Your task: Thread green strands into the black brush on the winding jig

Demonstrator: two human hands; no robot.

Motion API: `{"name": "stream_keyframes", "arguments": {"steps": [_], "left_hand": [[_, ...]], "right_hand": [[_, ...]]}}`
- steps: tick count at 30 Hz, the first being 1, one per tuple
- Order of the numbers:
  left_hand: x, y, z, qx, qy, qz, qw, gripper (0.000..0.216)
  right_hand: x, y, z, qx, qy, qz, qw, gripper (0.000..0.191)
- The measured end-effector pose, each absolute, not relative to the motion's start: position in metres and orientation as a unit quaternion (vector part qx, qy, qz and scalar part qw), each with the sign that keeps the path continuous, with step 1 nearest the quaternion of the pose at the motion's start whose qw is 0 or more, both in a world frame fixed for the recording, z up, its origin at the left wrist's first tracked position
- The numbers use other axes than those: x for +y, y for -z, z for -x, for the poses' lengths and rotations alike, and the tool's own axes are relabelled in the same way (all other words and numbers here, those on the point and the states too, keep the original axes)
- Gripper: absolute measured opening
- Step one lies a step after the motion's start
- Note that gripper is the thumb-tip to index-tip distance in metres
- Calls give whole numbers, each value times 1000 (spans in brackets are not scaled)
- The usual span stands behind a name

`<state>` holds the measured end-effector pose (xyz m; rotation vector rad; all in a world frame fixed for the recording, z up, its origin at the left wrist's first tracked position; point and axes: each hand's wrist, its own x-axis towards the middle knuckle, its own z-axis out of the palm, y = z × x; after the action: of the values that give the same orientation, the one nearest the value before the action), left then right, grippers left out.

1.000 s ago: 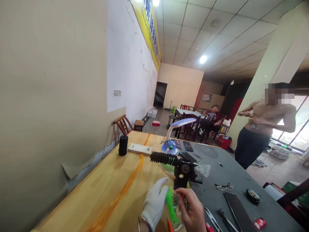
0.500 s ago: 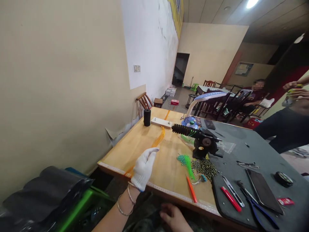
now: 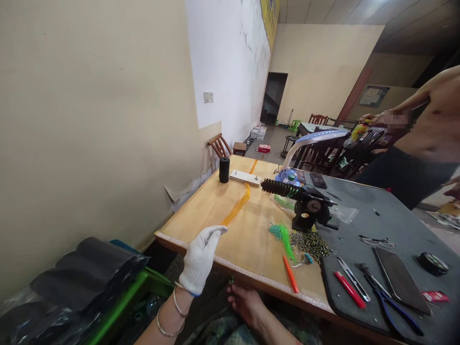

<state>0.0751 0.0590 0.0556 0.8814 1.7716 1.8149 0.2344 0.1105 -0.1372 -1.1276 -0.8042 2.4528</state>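
Note:
My left hand (image 3: 200,258), in a white knit glove, is above the table's near edge with fingers pressed together around a bundle of orange strands (image 3: 238,206). The strands run back under a white bolted bar (image 3: 246,178) to the far side. Bare and lower down, my right hand (image 3: 244,299) is just below the table edge, its fingertips pinching something small and greenish that I cannot make out. A black ribbed roller on a stand (image 3: 283,189) has green strands on it. Beside it lie loose green strands (image 3: 286,243), teal beads (image 3: 275,232) and dark patterned beads (image 3: 312,244).
An orange stick (image 3: 290,274), red cutter (image 3: 349,289), pliers (image 3: 388,302) and phone (image 3: 400,280) lie at the right. A black cylinder (image 3: 224,170) and blue lamp (image 3: 319,136) stand farther back. A green crate (image 3: 143,287) is at lower left. Another person (image 3: 427,129) stands beyond.
My left hand has moved left and toward me along the orange strands. The right hand has come further into view, and the greenish bit at its fingertips now shows. The other person has moved leftward.

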Motion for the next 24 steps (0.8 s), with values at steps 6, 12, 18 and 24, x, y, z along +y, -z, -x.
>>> {"name": "stream_keyframes", "arguments": {"steps": [6, 12, 18, 24], "left_hand": [[57, -49, -79, 641, -653, -327, 238, 32], [52, -53, -87, 637, -633, -368, 240, 29], [45, -60, -95, 625, -588, -443, 259, 25], [40, -66, -111, 574, -514, -566, 295, 21]], "right_hand": [[106, 133, -244, -307, -842, 409, 172, 63], [99, 124, -256, -383, -808, 431, 126, 62], [93, 97, -283, -462, -752, 445, 149, 52], [82, 58, -306, -587, -672, 404, 202, 46]]}}
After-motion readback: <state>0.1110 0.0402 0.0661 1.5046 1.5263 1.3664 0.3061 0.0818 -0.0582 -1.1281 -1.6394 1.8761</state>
